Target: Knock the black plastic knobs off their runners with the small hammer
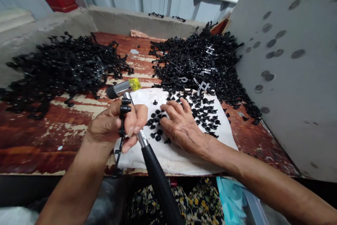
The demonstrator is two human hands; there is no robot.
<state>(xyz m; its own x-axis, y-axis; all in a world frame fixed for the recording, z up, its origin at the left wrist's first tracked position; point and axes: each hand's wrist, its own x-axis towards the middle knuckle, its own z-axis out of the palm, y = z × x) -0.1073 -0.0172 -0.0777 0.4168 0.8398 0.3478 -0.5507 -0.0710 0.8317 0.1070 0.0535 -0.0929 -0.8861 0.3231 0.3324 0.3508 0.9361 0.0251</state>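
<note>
My left hand [116, 119] is closed around the metal neck of a two-faced mallet [160, 179], which has a yellow face, a black face and a black grip slanting down toward my lap. The same hand also holds a thin black linkage piece [121, 126] with stubby round ends, hanging down past the wrist. On a white cloth [181, 163], my right hand [181, 121] lies palm down with its fingers apart. Around its fingertips are many small black caps with stems [207, 116], some lying upside down. Whether a cap is under the palm is hidden.
A heap of black linkage pieces [71, 67] covers the table's left side. Another heap [195, 60], with some silvery metal links, rises behind the cloth. A pale spotted panel [289, 88] borders the right. The worn red-brown table [34, 140] ends at my lap.
</note>
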